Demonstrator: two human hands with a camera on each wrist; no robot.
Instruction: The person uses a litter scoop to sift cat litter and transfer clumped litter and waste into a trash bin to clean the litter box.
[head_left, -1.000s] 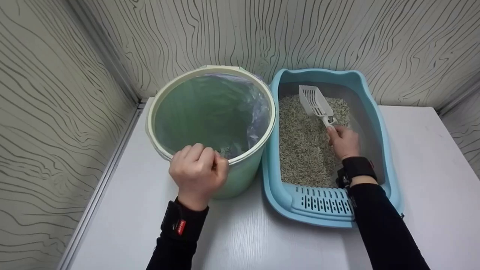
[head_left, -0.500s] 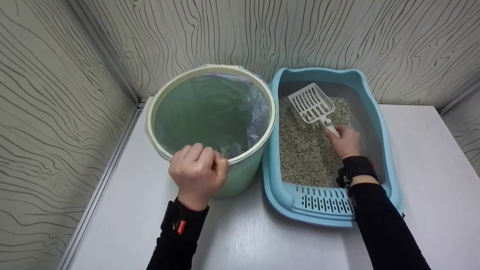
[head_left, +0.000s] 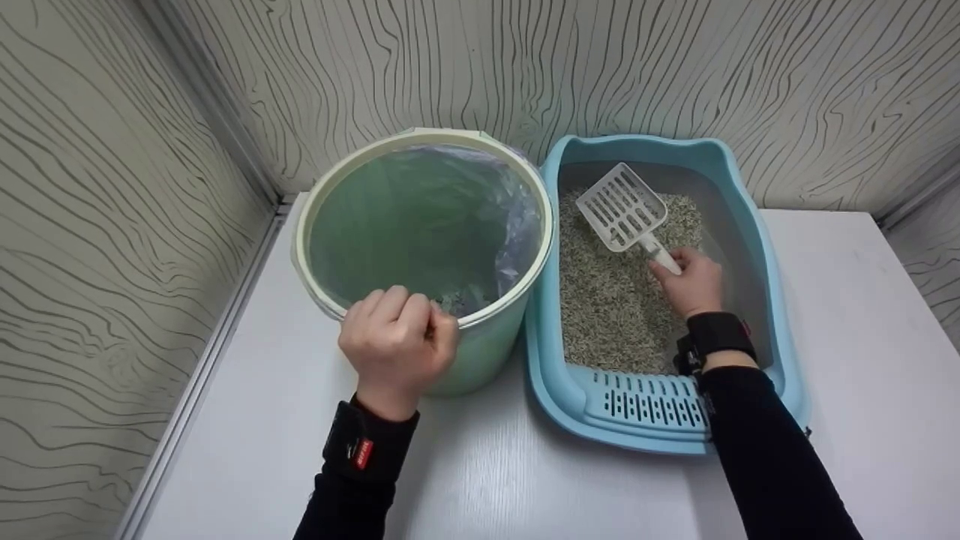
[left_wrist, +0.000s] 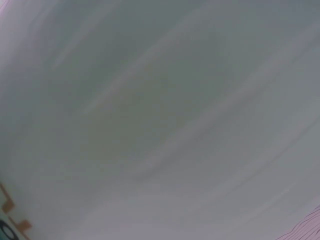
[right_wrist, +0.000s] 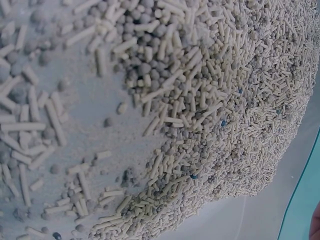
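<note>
A white slotted litter scoop [head_left: 622, 208] is held by its handle in the right hand [head_left: 688, 285], whose fingers are curled round the handle's lower end. The scoop is inside the blue litter box [head_left: 757, 247], above the far part of the litter [head_left: 607, 300]. Its long axis runs from the hand up and to the left, with the slotted blade pointing toward the far-left corner of the box and its open face turned toward the camera. In the right wrist view, pale pellets and small grey grains [right_wrist: 200, 100] are seen piled over a bared patch of the box floor. The near rim of the green bucket [head_left: 480, 345], lined with a clear bag [head_left: 517, 225], is gripped by the left hand [head_left: 397, 345], fingers curled over the edge. Compared with a second ago, the blade has been turned from edge-on to face-up and raised slightly; the left hand is unchanged.
</note>
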